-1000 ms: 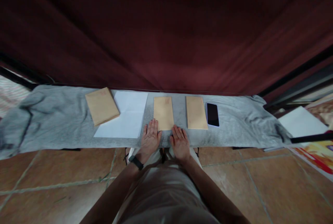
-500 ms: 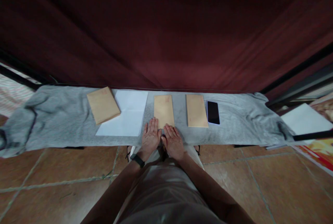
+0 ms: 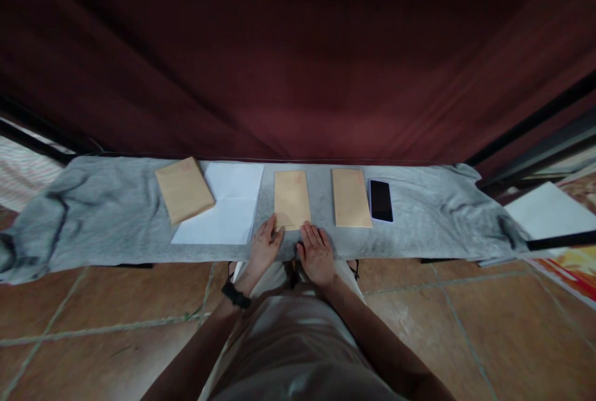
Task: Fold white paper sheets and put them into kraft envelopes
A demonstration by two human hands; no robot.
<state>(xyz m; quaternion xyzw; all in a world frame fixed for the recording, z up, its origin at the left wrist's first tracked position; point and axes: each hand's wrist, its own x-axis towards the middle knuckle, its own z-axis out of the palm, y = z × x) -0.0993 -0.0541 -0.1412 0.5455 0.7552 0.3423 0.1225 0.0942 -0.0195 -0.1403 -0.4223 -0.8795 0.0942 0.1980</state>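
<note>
A brown paper envelope [image 3: 292, 196] lies flat in front of me on the grey cloth [image 3: 321, 196]. At its lower left corner is my left hand [image 3: 264, 248], with a dark band on the wrist. Its fingers are slightly bent along the left edge and the thumb is apart near the bottom edge. My right hand [image 3: 317, 258] rests palm down at the lower right corner, fingers stretched out and fingertips at the corner. To the right lies a second pile of brown envelopes [image 3: 351, 198].
On the left, a thicker stack of brown envelopes [image 3: 185, 191] sits askew, partly over white paper sheets [image 3: 228, 211]. A smartphone [image 3: 381, 201] lies right of the second pile. A dark red curtain [image 3: 298, 78] hangs behind the narrow cloth-covered surface.
My hands have moved apart. The left has turned and its fingers have slid to the envelope's left edge, while the right has shifted slightly right and back.
</note>
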